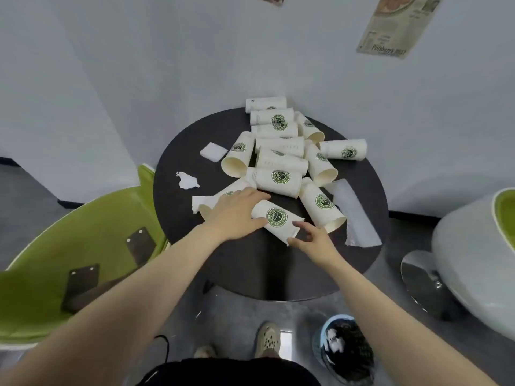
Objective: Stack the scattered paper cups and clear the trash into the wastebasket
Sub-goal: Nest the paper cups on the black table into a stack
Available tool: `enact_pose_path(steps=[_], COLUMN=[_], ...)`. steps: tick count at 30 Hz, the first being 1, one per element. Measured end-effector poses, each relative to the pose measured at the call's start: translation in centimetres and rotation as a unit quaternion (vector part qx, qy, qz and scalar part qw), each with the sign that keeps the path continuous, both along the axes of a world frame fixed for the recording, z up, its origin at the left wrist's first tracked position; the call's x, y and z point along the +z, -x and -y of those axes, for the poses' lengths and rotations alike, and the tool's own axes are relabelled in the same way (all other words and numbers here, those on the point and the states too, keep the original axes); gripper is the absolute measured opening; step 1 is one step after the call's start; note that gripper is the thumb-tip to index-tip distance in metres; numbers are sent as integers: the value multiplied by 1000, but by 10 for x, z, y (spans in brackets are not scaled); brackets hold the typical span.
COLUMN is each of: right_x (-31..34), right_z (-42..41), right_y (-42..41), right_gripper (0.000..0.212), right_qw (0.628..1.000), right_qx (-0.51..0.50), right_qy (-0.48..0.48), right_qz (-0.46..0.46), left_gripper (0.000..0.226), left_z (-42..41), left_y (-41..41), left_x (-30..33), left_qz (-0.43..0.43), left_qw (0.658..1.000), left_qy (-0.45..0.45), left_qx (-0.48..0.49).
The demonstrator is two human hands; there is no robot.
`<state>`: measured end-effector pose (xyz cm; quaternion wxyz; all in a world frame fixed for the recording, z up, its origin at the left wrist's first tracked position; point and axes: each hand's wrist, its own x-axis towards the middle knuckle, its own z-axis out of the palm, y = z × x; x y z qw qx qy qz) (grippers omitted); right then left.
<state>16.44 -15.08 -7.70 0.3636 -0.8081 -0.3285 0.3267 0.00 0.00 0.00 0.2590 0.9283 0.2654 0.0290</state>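
Several white paper cups with green logos lie on their sides across the round black table (250, 268). My left hand (237, 213) grips the closed end of the nearest cup (276, 220), and a second cup (223, 194) lies partly hidden under that hand. My right hand (312, 238) holds the same nearest cup at its open rim with thumb and fingers. Torn white paper scraps (187, 180) and a folded napkin (213, 151) lie on the left of the table. A long clear wrapper (355, 215) rests at the right. The wastebasket (345, 349) stands on the floor below, lined in black.
A green chair (92, 232) sits close at the left of the table, and a white and green chair (473, 260) at the right. The wall stands right behind the table. My feet (267, 339) are on the grey floor beside the wastebasket.
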Motion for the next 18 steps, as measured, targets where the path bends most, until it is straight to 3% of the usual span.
enact_pose_path(steps=[3, 10, 18], right_x=[-6, -10, 28], right_z=[-6, -10, 13], right_y=[-9, -18, -33], right_gripper=[48, 41, 33], right_qw=[999, 960, 941], right_qx=[9, -38, -35], right_qy=[16, -4, -75], right_qz=[-45, -277, -327], left_gripper=[56, 57, 79], left_z=[-6, -9, 6], left_y=[-11, -27, -49], left_x=[-8, -22, -40], left_qz=[-17, -47, -81], left_qw=[1000, 999, 991], left_qy=[3, -7, -18], left_qx=[7, -18, -108])
